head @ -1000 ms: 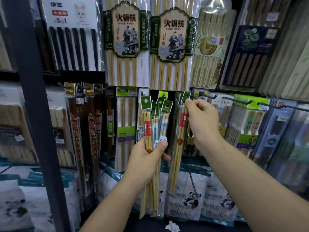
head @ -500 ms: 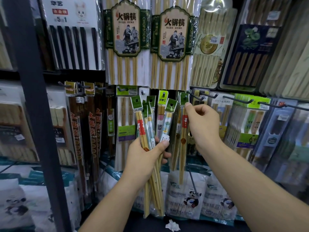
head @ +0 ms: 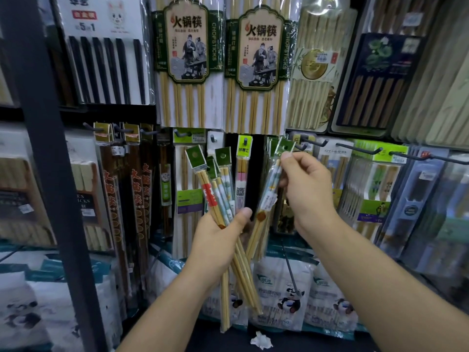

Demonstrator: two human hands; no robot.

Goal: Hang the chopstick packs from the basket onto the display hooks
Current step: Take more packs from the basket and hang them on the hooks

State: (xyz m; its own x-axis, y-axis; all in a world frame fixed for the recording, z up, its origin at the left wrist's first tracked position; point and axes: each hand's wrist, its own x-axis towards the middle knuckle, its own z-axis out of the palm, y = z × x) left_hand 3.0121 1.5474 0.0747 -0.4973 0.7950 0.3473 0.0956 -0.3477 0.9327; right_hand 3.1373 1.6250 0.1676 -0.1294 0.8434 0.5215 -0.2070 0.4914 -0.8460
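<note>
The left hand has its grip closed around a fan of slim chopstick packs, thumb pressed across their front, green header cards splayed up and to the left while the bare bamboo ends cross and hang below the wrist. The right hand pinches a single pack near its top between thumb and fingertips; this pack tilts, its green header card up and to the right, its lower end angling toward the left hand's bundle and nearly meeting it. The header sits just left of a dark display hook — whether the hole is on the tip cannot be told. Two more hooks jut out to the right, each with stock behind it. Room is tight: large hot-pot chopstick packs hang directly above, their lower edges close over the header cards, and a pink-banded pack hangs in the narrow gap between the hands. A dark upright post bounds the left side. Below, panda-printed bags fill the lower shelf — a crumpled white scrap lies in front.
</note>
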